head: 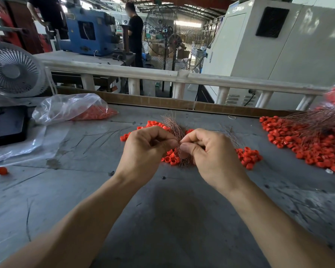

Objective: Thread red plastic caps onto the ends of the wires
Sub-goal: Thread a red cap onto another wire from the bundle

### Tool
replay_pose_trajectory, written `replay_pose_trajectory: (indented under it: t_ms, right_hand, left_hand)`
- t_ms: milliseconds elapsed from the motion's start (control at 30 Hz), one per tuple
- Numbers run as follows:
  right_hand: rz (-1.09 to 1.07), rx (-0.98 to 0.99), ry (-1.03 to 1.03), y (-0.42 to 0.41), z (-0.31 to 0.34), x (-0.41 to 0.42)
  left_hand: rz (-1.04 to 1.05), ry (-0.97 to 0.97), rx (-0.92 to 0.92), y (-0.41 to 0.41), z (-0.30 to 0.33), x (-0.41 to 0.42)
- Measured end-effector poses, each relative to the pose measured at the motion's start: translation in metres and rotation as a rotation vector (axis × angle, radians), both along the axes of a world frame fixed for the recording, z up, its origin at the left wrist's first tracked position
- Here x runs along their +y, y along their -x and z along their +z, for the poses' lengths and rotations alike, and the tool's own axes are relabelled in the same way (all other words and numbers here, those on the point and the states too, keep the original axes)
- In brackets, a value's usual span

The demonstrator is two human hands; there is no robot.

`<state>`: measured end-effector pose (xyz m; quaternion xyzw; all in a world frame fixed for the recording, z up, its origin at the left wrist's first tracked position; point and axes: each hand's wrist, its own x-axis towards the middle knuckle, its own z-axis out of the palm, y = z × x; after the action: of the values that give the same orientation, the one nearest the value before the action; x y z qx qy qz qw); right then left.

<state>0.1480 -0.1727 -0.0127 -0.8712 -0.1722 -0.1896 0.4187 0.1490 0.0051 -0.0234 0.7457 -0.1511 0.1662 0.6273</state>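
A bundle of thin copper-coloured wires (171, 125) stands up between my two hands over the grey table (162, 209). My left hand (146, 149) has its fingers curled and pinches the bundle from the left. From the right, my right hand (207, 151) pinches the wires between thumb and fingers. Loose red plastic caps (248, 157) lie on the table under and around both hands. Whether a cap sits between my fingertips is hidden.
A large heap of red caps with wires through them (306, 144) lies at the right. A clear bag of caps (74, 109) and a white fan (14, 70) are at the left, a stray cap (2, 170) near the left edge. People stand at machines beyond the railing.
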Motion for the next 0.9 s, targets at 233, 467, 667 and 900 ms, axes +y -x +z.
replay_pose_trajectory:
  t_ms: [233,467,667,900]
  right_hand:
    - [-0.017,0.101,-0.037,0.000,-0.002,-0.002]
    - [-0.107,0.214,-0.424,-0.006,0.001,-0.014]
    - [-0.131,0.291,-0.649,-0.006,0.004,-0.015]
    - [-0.105,0.344,-0.687,-0.006,0.004,-0.015]
  left_hand:
    - [0.008,0.020,0.048,-0.005,-0.002,0.005]
    - [0.265,-0.315,0.081,-0.017,-0.012,0.017]
    - [0.250,-0.682,0.042,-0.015,-0.016,0.017]
    - [0.268,-0.811,0.037,-0.017,-0.016,0.014]
